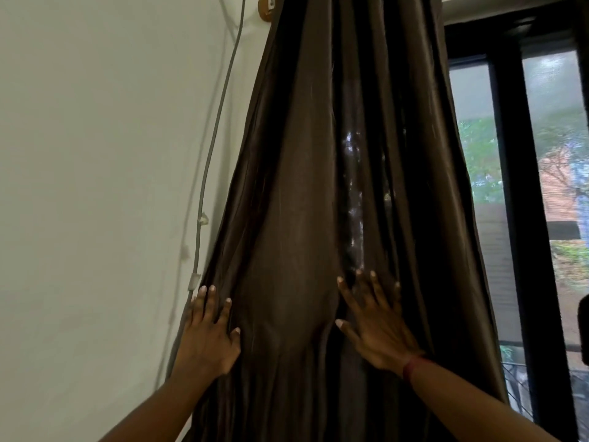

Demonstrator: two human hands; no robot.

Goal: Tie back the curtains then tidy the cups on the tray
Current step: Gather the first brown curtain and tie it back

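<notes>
A dark brown curtain [302, 186] hangs gathered in folds against the left side of the window. My left hand [208, 333] lies flat on its left edge, fingers spread, close to the wall. On the folds to the right of the middle, my right hand [376, 323] presses flat with its fingers apart; a red band circles that wrist. Neither hand holds a tie or cord. No tray or cups are in view.
A white wall [95, 186] fills the left, with a grey cable [212, 148] clipped down it beside the curtain. A round wooden fitting [266, 8] sits near the top. The black-framed window [510, 186] stands at the right, trees and a brick building outside.
</notes>
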